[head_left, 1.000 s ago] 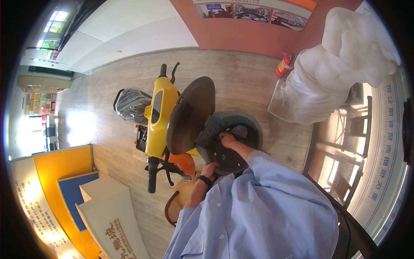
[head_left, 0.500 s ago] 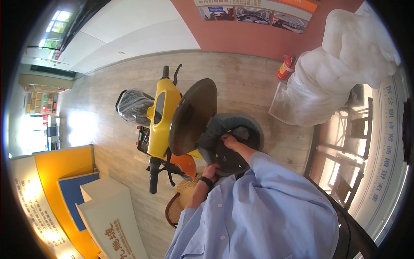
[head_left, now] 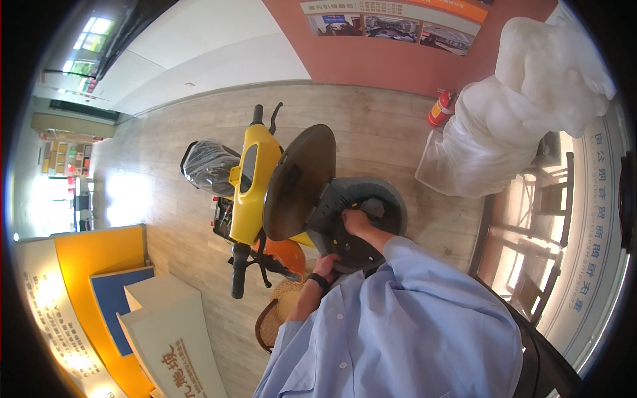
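A yellow electric scooter (head_left: pixel 255 182) stands before me with its dark seat (head_left: pixel 302 182) tipped up on its hinge. Below the raised seat, the black storage compartment (head_left: pixel 352 251) lies uncovered. My right hand (head_left: pixel 356 222) reaches down into it, fingers curled by the inner wall near the hinge; what they hold, if anything, is hidden. At the compartment's near left edge, my left hand (head_left: pixel 325 265) grips the rim, a dark band on its wrist. Part of an orange helmet (head_left: pixel 284 255) shows beside the scooter, left of that hand.
A wicker seat (head_left: pixel 286 302) is close to my left forearm. Plastic covers a rounded part (head_left: pixel 209 166) at the scooter's front. A fire extinguisher (head_left: pixel 441 108) and a plastic-wrapped white statue (head_left: pixel 517 113) are at the right. A white stand (head_left: pixel 172 325) is at lower left.
My right hand has shifted slightly and turned, its back now more toward me, still inside the compartment. My left hand stays at the rim. The whole view has moved slightly.
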A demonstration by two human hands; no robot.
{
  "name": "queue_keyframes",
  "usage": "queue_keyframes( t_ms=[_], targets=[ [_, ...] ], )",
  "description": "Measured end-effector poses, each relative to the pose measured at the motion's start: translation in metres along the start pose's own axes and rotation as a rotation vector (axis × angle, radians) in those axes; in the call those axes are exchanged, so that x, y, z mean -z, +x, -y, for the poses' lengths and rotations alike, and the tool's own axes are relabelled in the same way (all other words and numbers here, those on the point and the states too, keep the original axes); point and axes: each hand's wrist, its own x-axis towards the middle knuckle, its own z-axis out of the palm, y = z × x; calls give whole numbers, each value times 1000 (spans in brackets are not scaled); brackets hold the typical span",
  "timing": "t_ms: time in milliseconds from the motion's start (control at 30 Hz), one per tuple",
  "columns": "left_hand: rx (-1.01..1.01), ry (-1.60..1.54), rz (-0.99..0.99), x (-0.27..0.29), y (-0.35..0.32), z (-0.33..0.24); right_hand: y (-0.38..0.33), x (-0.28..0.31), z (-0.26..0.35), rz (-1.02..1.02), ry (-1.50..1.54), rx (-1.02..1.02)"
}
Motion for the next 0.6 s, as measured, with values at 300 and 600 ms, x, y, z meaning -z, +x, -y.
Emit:
queue_keyframes(
  t_ms=[300,600],
  targets=[
    [24,18,-35,8,3,2,-9,22,30,66,-354,128],
    [23,-3,19,-11,-6,-4,16,-5,7,17,-120,-147]
  ],
)
